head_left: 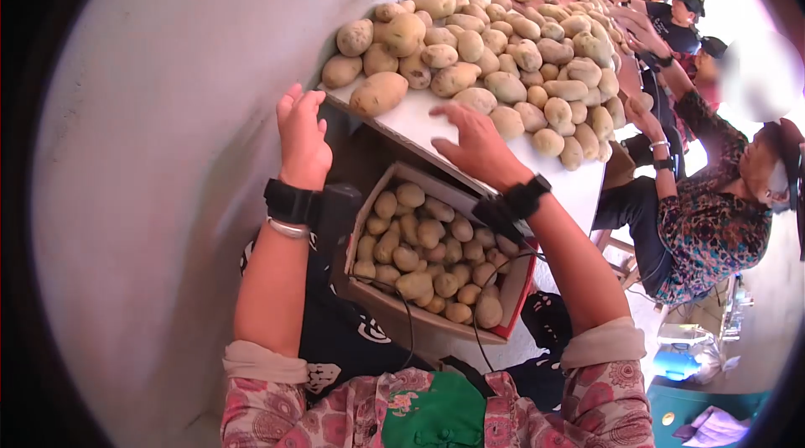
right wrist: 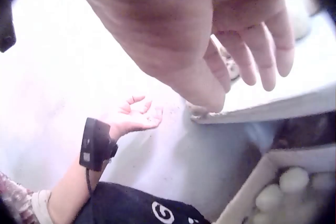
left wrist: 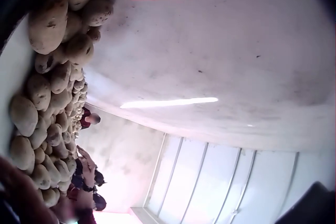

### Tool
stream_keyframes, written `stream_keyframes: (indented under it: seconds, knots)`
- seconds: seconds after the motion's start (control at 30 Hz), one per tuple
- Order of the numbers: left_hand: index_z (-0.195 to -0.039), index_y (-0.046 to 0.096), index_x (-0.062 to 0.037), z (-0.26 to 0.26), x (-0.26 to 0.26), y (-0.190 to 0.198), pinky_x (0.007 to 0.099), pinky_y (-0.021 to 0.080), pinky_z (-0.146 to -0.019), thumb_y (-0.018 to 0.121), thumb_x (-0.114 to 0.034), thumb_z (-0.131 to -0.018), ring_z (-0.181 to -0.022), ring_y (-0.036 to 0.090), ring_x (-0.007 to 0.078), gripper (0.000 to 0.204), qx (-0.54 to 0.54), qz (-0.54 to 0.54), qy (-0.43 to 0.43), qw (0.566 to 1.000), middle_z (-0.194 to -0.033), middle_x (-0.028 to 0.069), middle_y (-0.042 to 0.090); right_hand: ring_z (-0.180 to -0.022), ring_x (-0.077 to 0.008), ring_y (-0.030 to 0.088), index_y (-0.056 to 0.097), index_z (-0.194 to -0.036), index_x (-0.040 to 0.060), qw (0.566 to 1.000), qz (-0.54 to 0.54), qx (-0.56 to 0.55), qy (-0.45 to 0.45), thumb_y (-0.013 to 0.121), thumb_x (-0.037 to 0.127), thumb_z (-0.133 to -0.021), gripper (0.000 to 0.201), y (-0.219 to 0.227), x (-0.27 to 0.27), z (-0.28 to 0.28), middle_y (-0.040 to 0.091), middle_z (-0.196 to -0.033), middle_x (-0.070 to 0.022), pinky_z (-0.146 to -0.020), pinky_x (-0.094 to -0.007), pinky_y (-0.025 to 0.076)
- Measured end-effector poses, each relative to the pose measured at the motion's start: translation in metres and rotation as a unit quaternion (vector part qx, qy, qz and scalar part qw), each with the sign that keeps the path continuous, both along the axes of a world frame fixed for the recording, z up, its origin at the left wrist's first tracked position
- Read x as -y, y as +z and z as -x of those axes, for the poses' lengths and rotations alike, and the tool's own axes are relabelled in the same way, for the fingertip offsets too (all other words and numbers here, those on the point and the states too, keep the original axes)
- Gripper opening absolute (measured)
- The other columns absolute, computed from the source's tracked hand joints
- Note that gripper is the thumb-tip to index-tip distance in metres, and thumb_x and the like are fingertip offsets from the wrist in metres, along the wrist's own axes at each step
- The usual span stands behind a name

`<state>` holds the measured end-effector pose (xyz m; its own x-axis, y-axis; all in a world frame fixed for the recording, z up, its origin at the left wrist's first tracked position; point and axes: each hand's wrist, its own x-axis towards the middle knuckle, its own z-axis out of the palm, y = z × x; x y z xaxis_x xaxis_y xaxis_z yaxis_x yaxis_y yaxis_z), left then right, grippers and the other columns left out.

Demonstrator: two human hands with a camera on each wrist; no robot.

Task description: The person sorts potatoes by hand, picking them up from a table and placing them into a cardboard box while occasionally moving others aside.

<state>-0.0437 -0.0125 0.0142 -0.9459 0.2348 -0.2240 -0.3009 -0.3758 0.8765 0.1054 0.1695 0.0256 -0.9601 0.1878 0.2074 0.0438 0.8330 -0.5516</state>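
A long white table [head_left: 419, 125] carries a heap of potatoes [head_left: 495, 54] running away to the far end. My left hand [head_left: 302, 125] hovers at the table's near left corner, fingers relaxed and holding nothing, just short of a large potato [head_left: 379, 93]. My right hand [head_left: 470, 142] lies flat over the bare table edge, fingers straight, close to the front potatoes. Below the edge a cardboard box [head_left: 369, 196] holds several potatoes [head_left: 423, 259]. The right wrist view shows my right palm [right wrist: 210, 29] spread above the table edge [right wrist: 273, 108] and the left hand [right wrist: 134, 116] open beyond.
A pale wall [head_left: 168, 154] runs close along the left. Seated people [head_left: 713, 213] work along the table's right side, hands on the potatoes. A blue container [head_left: 679, 360] stands on the floor at right. Cables hang from my wrist cameras over the box.
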Motion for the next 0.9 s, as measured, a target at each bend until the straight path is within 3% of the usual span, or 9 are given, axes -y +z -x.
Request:
stream_keyframes:
  seconds: [0.07, 0.13, 0.33, 0.4, 0.47, 0.57, 0.67, 0.77, 0.9]
  knots:
    - [-0.134, 0.035, -0.0103, -0.001, 0.001, 0.001, 0.0366, 0.03, -0.096, 0.058, -0.02, -0.081, -0.122, 0.039, 0.0216, 0.059, 0.02, 0.053, 0.003, 0.998, -0.126, 0.0078, 0.044, -0.109, -0.0381, 0.049, 0.05, -0.114, -0.0004, 0.997, -0.024, -0.071, -0.015, 0.062, 0.016, -0.075, 0.044, -0.009, -0.01, 0.035, 0.053, -0.112, -0.0247, -0.096, -0.0409, 0.039]
    - [-0.136, 0.033, -0.0106, 0.001, 0.002, -0.001, 0.0404, 0.025, -0.1, 0.058, -0.022, -0.081, -0.128, 0.032, 0.0228, 0.061, 0.014, 0.033, -0.008, 0.999, -0.129, 0.0076, 0.042, -0.108, -0.0387, 0.05, 0.048, -0.117, -0.0016, 0.993, -0.038, -0.083, -0.073, 0.064, 0.018, -0.074, 0.05, -0.003, -0.019, 0.07, 0.053, -0.112, -0.0259, -0.096, -0.0416, 0.039]
    - [-0.133, 0.036, -0.0116, -0.003, 0.004, 0.007, 0.0415, 0.024, -0.101, 0.057, -0.022, -0.082, -0.124, 0.035, 0.0184, 0.056, 0.044, 0.007, -0.019, 0.999, -0.126, 0.005, 0.043, -0.115, -0.0376, 0.047, 0.039, -0.129, -0.003, 0.987, -0.052, -0.058, -0.139, 0.067, 0.031, -0.07, 0.073, -0.001, -0.043, 0.155, 0.051, -0.119, -0.0242, -0.098, -0.0421, 0.038]
    - [-0.132, 0.038, -0.0122, 0.0, 0.007, 0.011, 0.0404, 0.024, -0.101, 0.056, -0.022, -0.082, -0.124, 0.036, 0.0167, 0.054, 0.053, 0.001, -0.022, 0.998, -0.125, 0.0047, 0.043, -0.118, -0.0391, 0.043, 0.04, -0.129, 0.0018, 0.987, -0.071, -0.038, -0.138, 0.071, 0.037, -0.064, 0.081, 0.0, -0.044, 0.174, 0.049, -0.121, -0.0234, -0.099, -0.0432, 0.038]
    - [-0.132, 0.039, -0.012, 0.003, 0.006, 0.014, 0.0396, 0.024, -0.101, 0.057, -0.021, -0.082, -0.124, 0.036, 0.0169, 0.053, 0.051, -0.001, -0.018, 0.999, -0.127, 0.0051, 0.042, -0.118, -0.0383, 0.045, 0.032, -0.136, 0.0012, 0.971, -0.148, 0.11, -0.151, 0.072, 0.043, -0.06, 0.096, 0.009, -0.042, 0.185, 0.049, -0.123, -0.0272, -0.101, -0.0403, 0.036]
    - [-0.131, 0.041, -0.0112, 0.005, 0.013, 0.007, 0.0386, 0.024, -0.101, 0.057, -0.02, -0.082, -0.124, 0.036, 0.0182, 0.052, 0.034, 0.01, -0.038, 0.999, -0.13, 0.0062, 0.04, -0.112, -0.0365, 0.05, 0.043, -0.129, 0.003, 0.984, -0.146, 0.087, -0.059, 0.077, 0.045, -0.054, 0.093, -0.016, -0.079, 0.219, 0.054, -0.119, -0.0239, -0.096, -0.0409, 0.04]
    - [-0.129, 0.042, -0.0102, 0.009, 0.009, 0.008, 0.0387, 0.024, -0.102, 0.058, -0.019, -0.081, -0.126, 0.034, 0.0207, 0.052, 0.022, -0.004, -0.067, 0.998, -0.134, 0.0078, 0.037, -0.102, -0.0326, 0.057, 0.048, -0.125, 0.0047, 0.979, -0.171, 0.058, -0.092, 0.073, 0.046, -0.056, 0.085, -0.013, -0.073, 0.215, 0.059, -0.108, -0.0211, -0.089, -0.0378, 0.045]
    - [-0.129, 0.042, -0.0098, 0.006, 0.01, 0.01, 0.0392, 0.023, -0.103, 0.059, -0.019, -0.081, -0.128, 0.032, 0.0225, 0.052, 0.046, -0.011, -0.065, 0.997, -0.135, 0.0087, 0.036, -0.099, -0.0291, 0.059, 0.048, -0.126, 0.0043, 0.994, -0.097, 0.014, -0.043, 0.071, 0.045, -0.06, 0.081, -0.008, -0.071, 0.199, 0.059, -0.111, -0.0183, -0.088, -0.0358, 0.046]
    - [-0.129, 0.042, -0.0096, 0.011, 0.013, 0.009, 0.0386, 0.023, -0.103, 0.06, -0.019, -0.079, -0.129, 0.029, 0.0234, 0.053, 0.047, -0.014, -0.058, 0.997, -0.136, 0.009, 0.036, -0.107, -0.0353, 0.055, 0.041, -0.128, 0.0087, 0.997, 0.003, -0.03, -0.071, 0.069, 0.031, -0.069, 0.068, 0.062, -0.017, 0.11, 0.055, -0.116, -0.0234, -0.092, -0.0418, 0.043]
